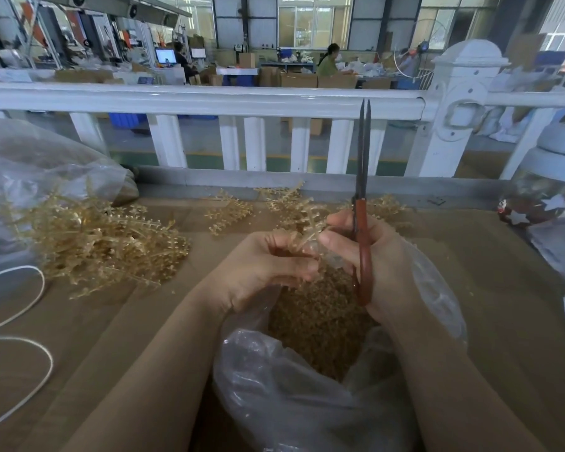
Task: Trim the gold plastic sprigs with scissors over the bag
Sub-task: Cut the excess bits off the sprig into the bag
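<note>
The sprigs (105,246) in front of you are gold plastic with a dull metallic sheen and a bumpy, beaded surface. The bag (294,396) is thin, clear plastic film, glossy and crinkled, and the scissors (363,203) have dark matt metal blades and smooth red-brown handles. The table (503,321) looks like matt brown cardboard, and the railing (209,99) behind it carries a smooth, glossy white finish.

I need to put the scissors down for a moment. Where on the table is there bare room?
Bare brown table lies right of the bag, before the star-patterned jar. Another strip runs between the big sprig pile and the left hand. The far edge is crowded with loose sprigs; the white cord loops lower left.
</note>
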